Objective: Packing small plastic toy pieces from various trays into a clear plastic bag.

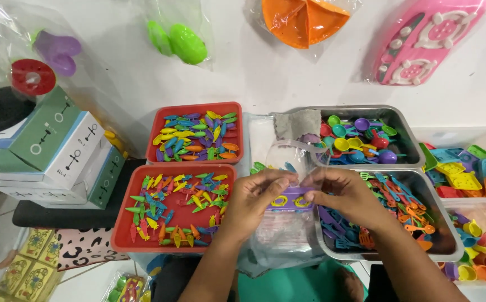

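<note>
Two bare hands meet at the centre of the view, both gripping a small purple plastic toy piece (290, 199) with yellow ring details. The piece lies flat with its long axis running left to right, one end under the left hand (257, 196) and the other under the right hand (341, 193). It sits just at the mouth of a clear plastic bag (282, 235) that spreads out beneath both hands. The left hand's fingers curl closed over the piece's left end, and the right hand pinches its right end between thumb and fingers. Both forearms come up from the lower edge and angle inward. Left of the hands, two red trays hold tiny multicoloured toy pieces, the near red tray (121, 235) just beside the left wrist and the far red tray (159, 114) behind it. Right of the hands, a near metal tray (450, 249) holds small toy utensils, partly hidden by the right forearm, and a far metal tray (408, 131) holds coloured toy spoons. Stacked cardboard boxes (58, 151) stand at far left.
</note>
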